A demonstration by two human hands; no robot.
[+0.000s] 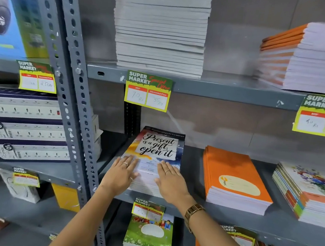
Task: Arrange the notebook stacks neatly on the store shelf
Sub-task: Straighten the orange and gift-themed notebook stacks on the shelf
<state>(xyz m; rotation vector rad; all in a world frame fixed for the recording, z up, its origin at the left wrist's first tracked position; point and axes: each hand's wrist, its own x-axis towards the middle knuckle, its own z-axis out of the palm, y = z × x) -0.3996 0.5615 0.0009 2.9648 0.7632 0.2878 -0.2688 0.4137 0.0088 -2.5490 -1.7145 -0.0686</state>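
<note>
Both hands lie flat and spread on the near end of a notebook stack (154,161), the grip released rather than closed: the left hand (120,173) presses its near left corner, the right hand (170,181) its near right side. Palms down like this look suited to squaring and sliding the pile, not lifting it. The stack sits at the left end of the middle shelf (279,223), its top cover reading "Present is a gift, open it". To its right, apart, lies an orange stack (233,179), angled slightly, then a mixed stack (307,194) fanned unevenly. A price tag (148,90) hangs from the shelf above.
</note>
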